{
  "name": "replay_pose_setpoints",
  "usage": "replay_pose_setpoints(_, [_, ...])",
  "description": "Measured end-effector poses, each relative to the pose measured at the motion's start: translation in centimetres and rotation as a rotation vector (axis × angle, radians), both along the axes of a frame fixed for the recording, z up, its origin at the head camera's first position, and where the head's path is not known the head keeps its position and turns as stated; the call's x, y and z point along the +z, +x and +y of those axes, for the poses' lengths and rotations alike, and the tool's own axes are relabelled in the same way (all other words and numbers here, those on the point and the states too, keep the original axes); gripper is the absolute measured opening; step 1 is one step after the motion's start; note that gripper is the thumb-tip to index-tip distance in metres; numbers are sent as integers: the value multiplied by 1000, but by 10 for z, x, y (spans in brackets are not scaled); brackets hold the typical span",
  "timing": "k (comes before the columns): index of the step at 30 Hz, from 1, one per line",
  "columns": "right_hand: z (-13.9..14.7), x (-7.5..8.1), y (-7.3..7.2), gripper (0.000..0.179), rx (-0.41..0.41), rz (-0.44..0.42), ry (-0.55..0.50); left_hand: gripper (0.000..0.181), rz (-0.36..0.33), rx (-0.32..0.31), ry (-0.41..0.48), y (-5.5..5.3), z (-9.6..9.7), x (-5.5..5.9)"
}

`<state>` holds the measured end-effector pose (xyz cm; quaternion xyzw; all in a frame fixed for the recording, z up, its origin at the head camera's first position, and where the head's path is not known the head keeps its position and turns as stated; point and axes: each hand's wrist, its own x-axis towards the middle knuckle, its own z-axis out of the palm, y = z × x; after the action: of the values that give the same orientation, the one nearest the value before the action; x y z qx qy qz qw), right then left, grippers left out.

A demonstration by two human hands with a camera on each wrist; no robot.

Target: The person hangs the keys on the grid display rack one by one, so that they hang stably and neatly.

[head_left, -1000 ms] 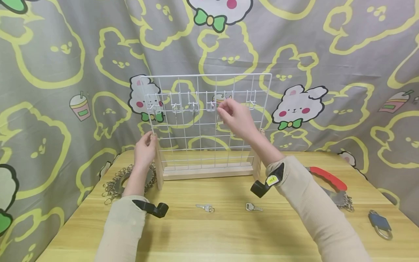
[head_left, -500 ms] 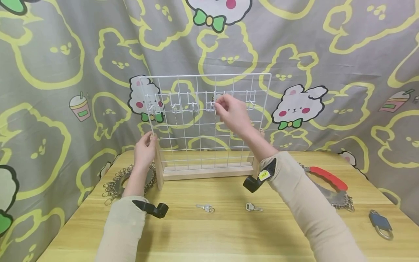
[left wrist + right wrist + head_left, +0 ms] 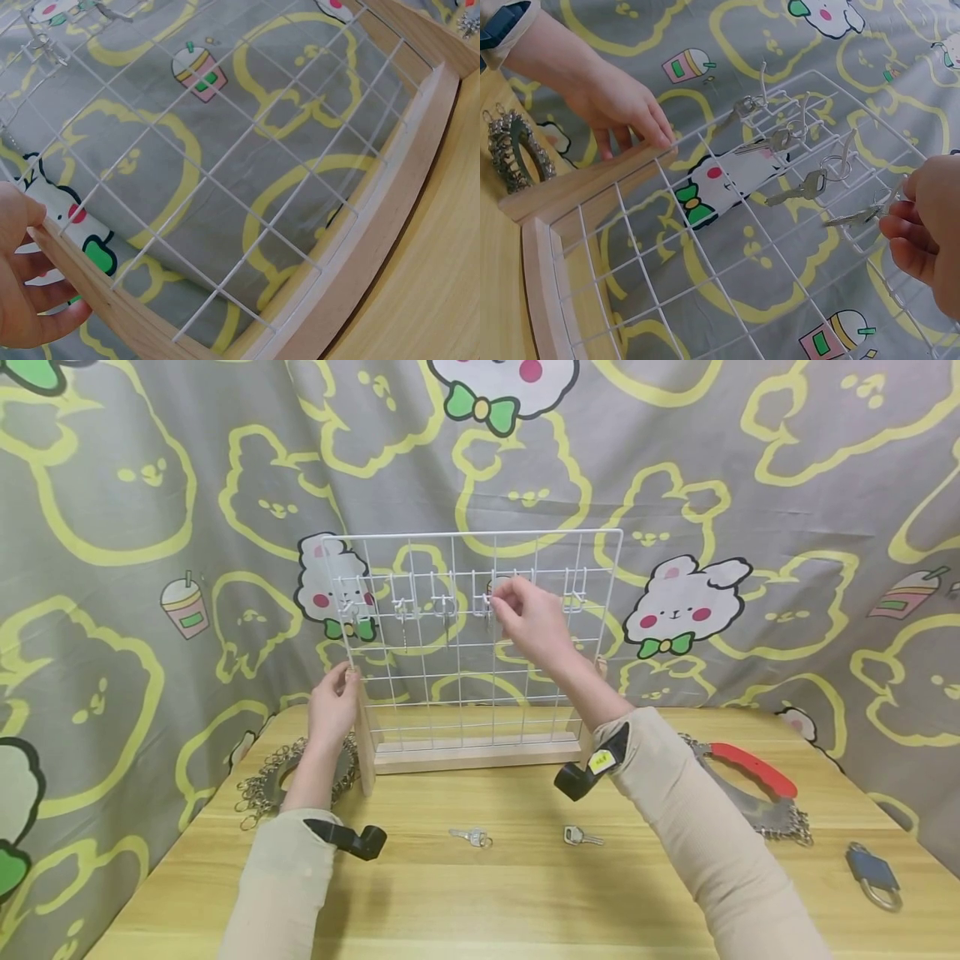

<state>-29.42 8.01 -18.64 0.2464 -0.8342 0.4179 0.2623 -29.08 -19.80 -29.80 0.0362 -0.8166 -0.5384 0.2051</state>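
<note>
A white wire grid rack (image 3: 472, 533) stands upright in a wooden base (image 3: 480, 758). My left hand (image 3: 333, 700) grips the top of its left wooden post (image 3: 112, 307), thumb on one side and fingers on the other. At a hook right of the rack's middle, my right hand (image 3: 534, 620) pinches with thumb and index finger beside a silver key (image 3: 859, 217). That key hangs at the hook, its ring partly hidden by the fingertips. Other keys hang on hooks further left, among them a key (image 3: 810, 187) on a round ring and a key (image 3: 744, 107) at the far end.
Two loose keys lie on the table before the rack, a left key (image 3: 472, 836) and a right key (image 3: 581, 835). A metal hoop with many small rings (image 3: 258, 781) sits at left. At right are a red-handled metal hoop (image 3: 753, 767) and a blue padlock (image 3: 872, 868).
My right hand has moved slightly left and up, bringing the key from beside the hook onto it. The left hand stays on the post.
</note>
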Motion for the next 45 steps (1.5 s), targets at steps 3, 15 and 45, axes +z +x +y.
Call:
replay_pose_setpoints(3, [1,-1,0,12,9,-1,0,44,2,0,2,0,0,-1])
replay_pose_setpoints(15, [11,-15,8,11,70,32,61,45,2,-9,5,-1,-1,-1])
replay_pose_setpoints(45, [29,-155,58,17,288,-277,135,45,-11,-8,3,0,-1,0])
